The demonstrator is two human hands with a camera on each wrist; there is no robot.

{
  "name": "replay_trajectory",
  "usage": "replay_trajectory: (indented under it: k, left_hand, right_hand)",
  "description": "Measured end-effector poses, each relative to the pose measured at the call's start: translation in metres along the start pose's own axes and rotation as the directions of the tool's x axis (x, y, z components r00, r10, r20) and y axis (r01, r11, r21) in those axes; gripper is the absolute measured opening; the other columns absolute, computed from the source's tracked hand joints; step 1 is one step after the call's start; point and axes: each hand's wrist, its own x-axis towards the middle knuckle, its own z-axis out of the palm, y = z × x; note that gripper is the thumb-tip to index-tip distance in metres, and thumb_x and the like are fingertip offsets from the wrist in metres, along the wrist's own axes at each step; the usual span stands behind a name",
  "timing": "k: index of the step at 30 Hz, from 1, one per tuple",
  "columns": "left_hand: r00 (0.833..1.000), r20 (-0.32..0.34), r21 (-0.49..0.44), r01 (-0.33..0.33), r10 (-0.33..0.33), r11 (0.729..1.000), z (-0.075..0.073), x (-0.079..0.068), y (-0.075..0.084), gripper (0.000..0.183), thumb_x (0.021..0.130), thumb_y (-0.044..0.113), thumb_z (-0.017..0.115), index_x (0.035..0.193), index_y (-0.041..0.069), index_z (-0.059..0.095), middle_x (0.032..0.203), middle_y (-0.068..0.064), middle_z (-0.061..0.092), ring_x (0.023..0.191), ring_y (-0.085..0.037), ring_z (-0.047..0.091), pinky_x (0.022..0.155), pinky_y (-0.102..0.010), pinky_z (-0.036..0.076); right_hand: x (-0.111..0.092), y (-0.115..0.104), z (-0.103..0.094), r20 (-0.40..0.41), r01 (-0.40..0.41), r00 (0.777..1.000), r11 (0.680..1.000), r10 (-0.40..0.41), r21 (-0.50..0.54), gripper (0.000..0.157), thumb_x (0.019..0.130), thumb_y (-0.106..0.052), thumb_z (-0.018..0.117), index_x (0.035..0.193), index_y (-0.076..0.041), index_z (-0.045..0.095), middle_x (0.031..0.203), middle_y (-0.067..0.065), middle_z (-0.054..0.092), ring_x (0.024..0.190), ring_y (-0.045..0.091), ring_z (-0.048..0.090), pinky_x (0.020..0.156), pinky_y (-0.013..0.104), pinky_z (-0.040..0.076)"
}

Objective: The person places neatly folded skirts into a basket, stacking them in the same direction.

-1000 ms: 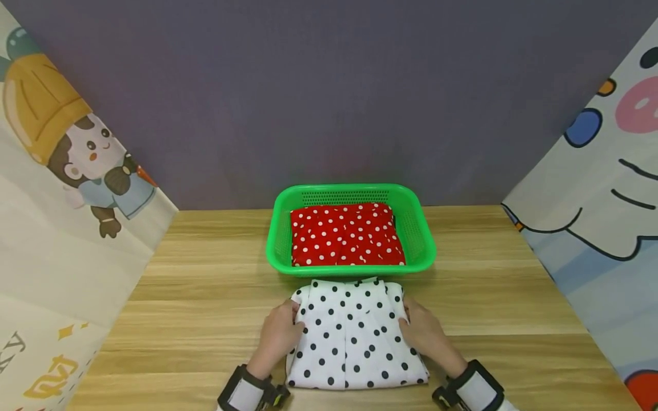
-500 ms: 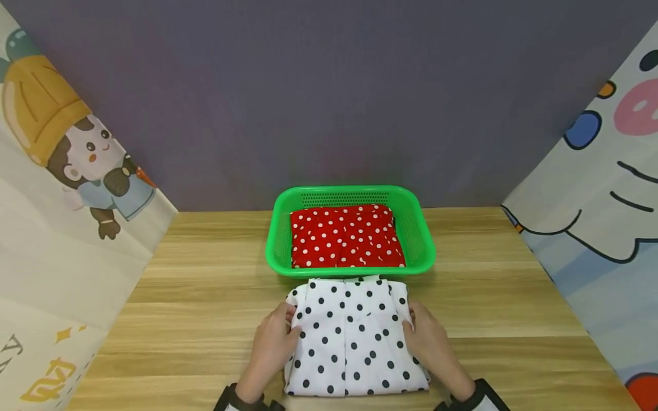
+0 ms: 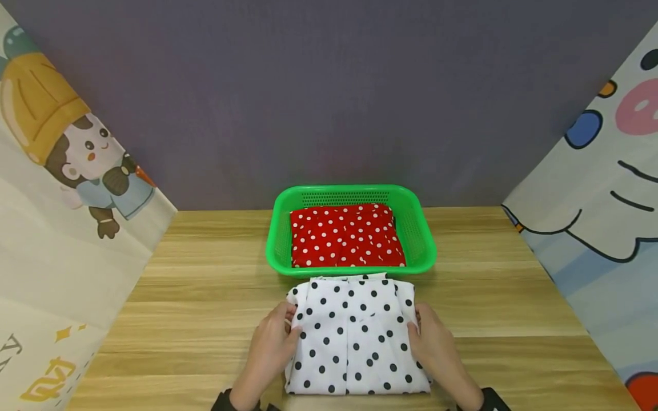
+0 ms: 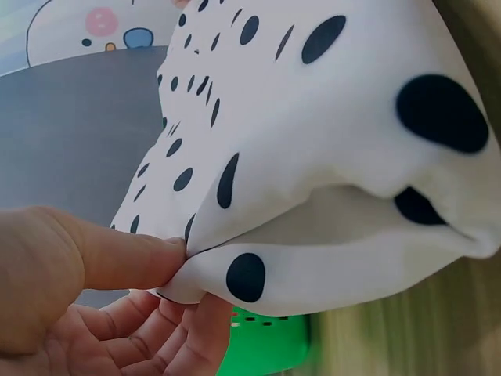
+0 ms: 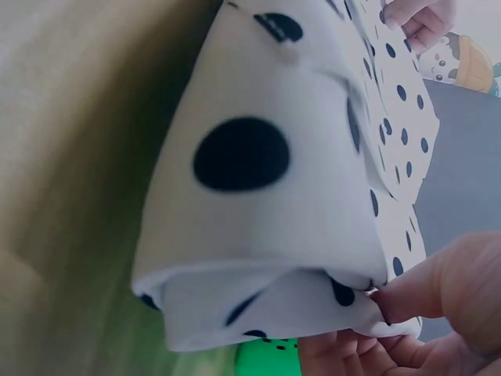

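A folded white cloth with black polka dots [image 3: 349,342] lies on the table just in front of the green basket. My left hand [image 3: 273,338] pinches its left side between thumb and fingers; in the left wrist view the thumb [image 4: 133,254] presses on a layered fold. On the opposite side my right hand [image 3: 436,342] pinches the cloth's right edge, and the right wrist view shows that thumb [image 5: 423,286] on top with the fingers beneath. The garment's kind cannot be told from its folds.
Behind the cloth stands a green plastic basket [image 3: 426,251] with perforated walls. Inside it lies a folded red cloth with white dots [image 3: 346,237]. The wooden table [image 3: 205,274] meets a dark grey panel [image 3: 339,97] at the back, with cartoon-printed sheets on both sides.
Both hands keep their pinch on the white cloth. My right hand has shifted slightly right, and the cloth looks a little wider. The basket and red cloth stay put.
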Motion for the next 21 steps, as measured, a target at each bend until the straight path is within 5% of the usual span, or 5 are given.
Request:
replay_trajectory:
  k: [21]
  left_hand:
    - [0.989,-0.100,-0.004,-0.110,0.109,0.994,-0.013,0.000,0.015,0.031,0.072,-0.002,0.071,0.100,0.004,0.059,0.084,-0.002,0.061,0.069,-0.008,0.055,0.056,-0.019,0.046]
  right_hand:
    - [-0.001,-0.015,-0.022,-0.079,0.070,0.994,0.997,-0.071,-0.013,0.027,0.083,-0.003,0.059,0.108,0.004,0.050,0.087,0.013,0.057,0.065,0.017,0.050,0.051,0.025,0.042]
